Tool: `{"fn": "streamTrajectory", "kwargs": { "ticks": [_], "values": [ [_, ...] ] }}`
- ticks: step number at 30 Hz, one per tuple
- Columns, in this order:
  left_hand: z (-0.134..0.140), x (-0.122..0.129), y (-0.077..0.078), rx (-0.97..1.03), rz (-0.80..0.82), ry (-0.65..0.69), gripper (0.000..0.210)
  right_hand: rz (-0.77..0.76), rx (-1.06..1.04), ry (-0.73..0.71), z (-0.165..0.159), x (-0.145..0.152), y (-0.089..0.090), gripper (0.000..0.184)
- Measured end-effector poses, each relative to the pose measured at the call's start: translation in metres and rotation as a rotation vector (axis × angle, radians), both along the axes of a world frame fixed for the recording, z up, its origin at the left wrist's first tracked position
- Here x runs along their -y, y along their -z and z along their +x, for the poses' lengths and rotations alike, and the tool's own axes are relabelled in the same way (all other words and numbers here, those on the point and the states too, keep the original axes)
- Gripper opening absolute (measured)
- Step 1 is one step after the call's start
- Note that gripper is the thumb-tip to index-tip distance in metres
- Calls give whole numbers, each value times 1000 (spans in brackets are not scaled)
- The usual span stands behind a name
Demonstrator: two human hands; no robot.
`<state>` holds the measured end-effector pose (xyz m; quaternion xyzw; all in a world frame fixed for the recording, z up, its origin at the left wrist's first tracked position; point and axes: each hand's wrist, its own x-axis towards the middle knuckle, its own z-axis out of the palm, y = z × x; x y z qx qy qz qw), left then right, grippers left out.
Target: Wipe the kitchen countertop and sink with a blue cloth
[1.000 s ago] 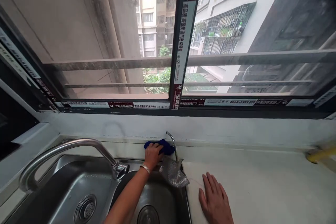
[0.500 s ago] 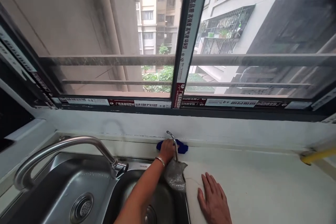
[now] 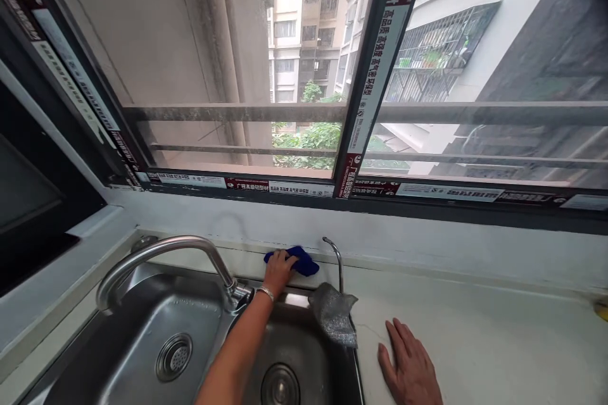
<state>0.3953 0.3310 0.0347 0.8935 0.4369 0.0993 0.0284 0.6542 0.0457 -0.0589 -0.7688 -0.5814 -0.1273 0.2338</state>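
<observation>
My left hand (image 3: 279,270) reaches across the right basin and presses a dark blue cloth (image 3: 305,261) onto the ledge behind the sink, its fingers closed over the cloth's left part. A bracelet circles that wrist. On the white countertop (image 3: 494,323), right of the sink, my right hand (image 3: 409,361) lies flat with fingers stretched out and nothing in it. Between the hands, a grey mesh cloth (image 3: 334,313) drapes over the sink's right rim. A thin curved metal spout (image 3: 339,259) rises just behind it.
A large steel faucet (image 3: 175,243) arches over the left basin (image 3: 137,329) of the double sink. The right basin (image 3: 304,354) has a drain at its bottom. Behind the ledge stand a low white wall (image 3: 427,237) and a dark-framed window (image 3: 365,95). Something yellow (image 3: 601,310) shows at the right edge.
My left hand has slid the blue cloth leftward along the ledge, from behind the thin spout toward the big faucet. The view has turned somewhat left. My right hand stays flat on the countertop.
</observation>
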Motion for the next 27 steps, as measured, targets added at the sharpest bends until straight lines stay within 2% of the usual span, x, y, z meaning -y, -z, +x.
{"fn": "streamTrajectory", "kwargs": {
  "ticks": [3,6,11,15,21,27],
  "values": [
    [-18,1,-3,-33,20,-134,36,-16,-13,2,1,-1,2,65],
    [-23,2,-8,-77,36,-258,34,-14,-22,-1,3,-2,5,65],
    [-28,0,-20,-156,28,-384,33,20,-12,-1,8,-4,12,65],
    [-37,-12,-29,-236,-14,-493,30,31,-6,-17,7,-3,10,66],
    [-43,-35,-45,-336,-118,-490,31,41,-25,1,-2,-1,0,65],
    [-54,-39,-57,-383,-161,-511,38,42,-21,6,-4,-3,-1,63]
  ]
}}
